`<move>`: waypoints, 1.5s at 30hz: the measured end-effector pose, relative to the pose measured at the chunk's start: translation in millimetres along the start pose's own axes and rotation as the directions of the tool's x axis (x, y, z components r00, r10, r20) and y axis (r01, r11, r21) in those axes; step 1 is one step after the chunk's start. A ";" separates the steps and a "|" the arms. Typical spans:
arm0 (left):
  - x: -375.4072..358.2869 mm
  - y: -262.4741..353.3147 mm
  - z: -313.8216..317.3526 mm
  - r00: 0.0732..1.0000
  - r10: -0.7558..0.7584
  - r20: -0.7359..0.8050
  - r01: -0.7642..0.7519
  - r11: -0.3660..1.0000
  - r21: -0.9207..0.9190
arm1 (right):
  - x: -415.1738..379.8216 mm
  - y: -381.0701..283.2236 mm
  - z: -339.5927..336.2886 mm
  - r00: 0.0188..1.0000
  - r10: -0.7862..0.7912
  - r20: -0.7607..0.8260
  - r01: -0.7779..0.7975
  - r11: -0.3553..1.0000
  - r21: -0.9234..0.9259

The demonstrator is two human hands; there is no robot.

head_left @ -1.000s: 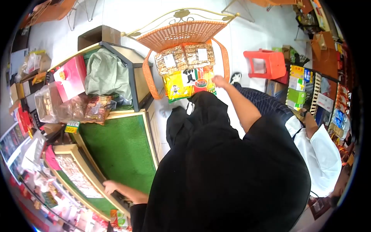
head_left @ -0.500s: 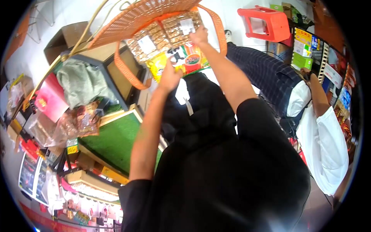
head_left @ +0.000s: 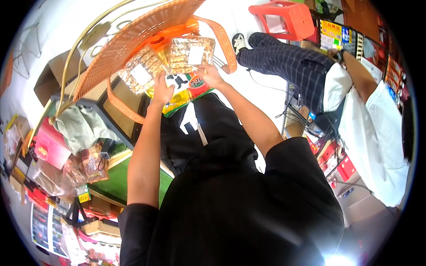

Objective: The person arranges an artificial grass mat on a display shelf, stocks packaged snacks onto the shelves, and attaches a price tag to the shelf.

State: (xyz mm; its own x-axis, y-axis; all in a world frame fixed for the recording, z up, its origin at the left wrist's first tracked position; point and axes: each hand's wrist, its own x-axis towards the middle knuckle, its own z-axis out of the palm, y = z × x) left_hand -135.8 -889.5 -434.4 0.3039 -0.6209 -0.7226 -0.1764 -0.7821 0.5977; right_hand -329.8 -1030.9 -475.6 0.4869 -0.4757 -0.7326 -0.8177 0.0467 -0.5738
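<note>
Two clear packets of brown, nutty-looking snack pieces, each with a white label, lie at the mouth of an orange woven basket. My left hand is closed at the lower right edge of the left packet, thumb upward. At the lower edge of the right packet, the fingers of my right hand are closed on it. Under both hands lies a colourful bag in yellow, red and green, marked "520". Orange wrapping shows behind the packets.
A red plastic stool stands at upper right. Beside me on the right is another person in a white shirt and checked trousers, near shelves of packaged goods. Left are a green-topped stand, grey cloth and a pink box.
The two packets have come apart, with a gap between their tops. My left hand has shifted from the colourful bag to the left packet, and my right hand from the right packet's side to its lower edge.
</note>
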 end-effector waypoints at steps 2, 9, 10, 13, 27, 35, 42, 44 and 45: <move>-5.4 11.7 2.7 0.997 0.071 -0.028 -0.061 0.963 0.263 | -4.6 16.2 2.8 0.978 -0.095 -0.184 0.086 0.994 -0.060; 32.6 42.8 6.5 0.986 0.026 -0.162 0.016 0.968 0.250 | 2.1 12.3 -23.7 0.847 0.424 0.320 -0.515 0.509 0.690; 42.0 46.2 6.6 0.978 0.010 -0.208 0.050 0.957 0.286 | 5.1 13.9 -18.7 0.851 0.417 0.319 -0.509 0.502 0.700; 53.3 47.6 7.7 0.991 0.031 -0.128 0.019 0.928 0.373 | -12.6 -13.2 -15.3 0.935 0.328 0.137 -0.336 0.691 0.640; 1.9 83.3 44.2 0.980 0.020 -0.197 0.043 0.948 0.314 | -130.3 17.7 6.0 0.977 0.163 -0.138 -0.144 0.981 0.132; -58.5 85.2 17.7 0.982 -0.034 -0.186 0.114 0.889 0.443 | -180.1 -20.2 -10.7 0.993 0.066 -0.100 -0.059 0.996 0.071; -152.8 10.1 5.6 0.958 0.012 -0.285 -0.027 0.998 -0.049 | -234.4 -45.2 -33.6 0.939 -0.335 -0.074 0.326 0.939 -0.113; -189.8 -16.9 15.1 0.957 0.042 -0.288 -0.093 0.982 -0.166 | -256.4 -43.1 -34.8 0.874 -0.478 -0.087 0.459 0.871 -0.173; -211.3 -22.8 19.3 0.961 0.057 -0.269 -0.132 0.954 -0.269 | -265.3 -39.1 -29.6 0.870 -0.491 -0.051 0.470 0.855 -0.218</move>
State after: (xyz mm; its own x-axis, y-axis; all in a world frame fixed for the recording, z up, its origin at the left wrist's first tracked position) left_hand -214.0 -741.6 -302.0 0.5341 -0.6271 -0.5670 0.0435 -0.6494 0.7592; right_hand -436.1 -932.5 -248.0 0.8091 -0.4818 -0.3365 -0.5374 -0.3751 -0.7553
